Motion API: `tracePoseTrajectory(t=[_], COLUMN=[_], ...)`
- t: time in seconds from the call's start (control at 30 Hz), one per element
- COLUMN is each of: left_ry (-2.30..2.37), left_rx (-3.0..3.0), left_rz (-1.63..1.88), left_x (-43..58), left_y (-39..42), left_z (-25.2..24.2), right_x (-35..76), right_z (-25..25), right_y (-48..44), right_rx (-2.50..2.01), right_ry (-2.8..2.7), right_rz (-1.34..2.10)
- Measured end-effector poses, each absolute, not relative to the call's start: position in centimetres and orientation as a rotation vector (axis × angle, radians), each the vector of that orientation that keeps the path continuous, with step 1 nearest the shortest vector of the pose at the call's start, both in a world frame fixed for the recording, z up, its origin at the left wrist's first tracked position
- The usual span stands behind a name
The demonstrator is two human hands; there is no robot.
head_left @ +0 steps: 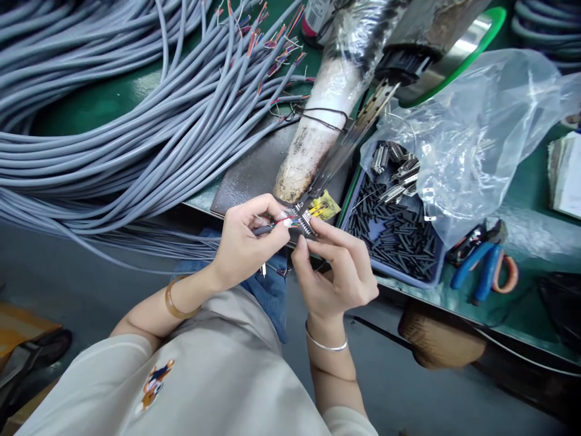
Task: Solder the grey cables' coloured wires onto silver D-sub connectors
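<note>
My left hand [245, 239] is closed on the stripped end of a grey cable [262, 229], whose thin coloured wires fan out toward a small metal connector [305, 220]. My right hand [333, 266] pinches that connector between thumb and fingers. Both hands meet just in front of the green bench edge, under a wrapped, scorched soldering tool holder [318, 130]. A yellow clip [324, 208] sits right behind the connector.
A big bundle of grey cables [113, 121] covers the left bench. A blue tray [394, 233] of black sleeves and metal connectors stands right, with a clear plastic bag [472, 133] over it. Blue and orange pliers [485, 269] lie further right.
</note>
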State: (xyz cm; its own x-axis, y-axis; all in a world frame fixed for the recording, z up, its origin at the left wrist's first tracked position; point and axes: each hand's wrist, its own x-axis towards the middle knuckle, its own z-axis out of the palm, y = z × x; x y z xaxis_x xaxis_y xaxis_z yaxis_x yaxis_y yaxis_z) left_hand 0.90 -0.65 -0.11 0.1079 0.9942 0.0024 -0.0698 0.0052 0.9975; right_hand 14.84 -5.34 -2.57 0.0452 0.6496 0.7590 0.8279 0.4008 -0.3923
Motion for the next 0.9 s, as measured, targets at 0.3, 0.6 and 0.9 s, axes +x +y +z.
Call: tracePoseTrajectory(t=[0.3, 0.6, 0.9], left_ry=[1.087, 1.09, 1.178], left_rx=[1.16, 1.152, 1.268], left_rz=[1.082, 1.103, 1.114], left_x=[0.56, 0.57, 1.02], left_y=[-0.73, -0.82, -0.86], left_z=[-0.46, -0.43, -0.44], right_x=[15.0, 15.04, 15.04], right_z=[-2.94, -2.36, -2.45], right_y=[-5.56, -5.62, -5.27], right_rx=[-1.321, -1.348, -1.35], right_ry=[-1.669, -1.618, -1.649], right_rz=[-0.187, -0.007, -0.075])
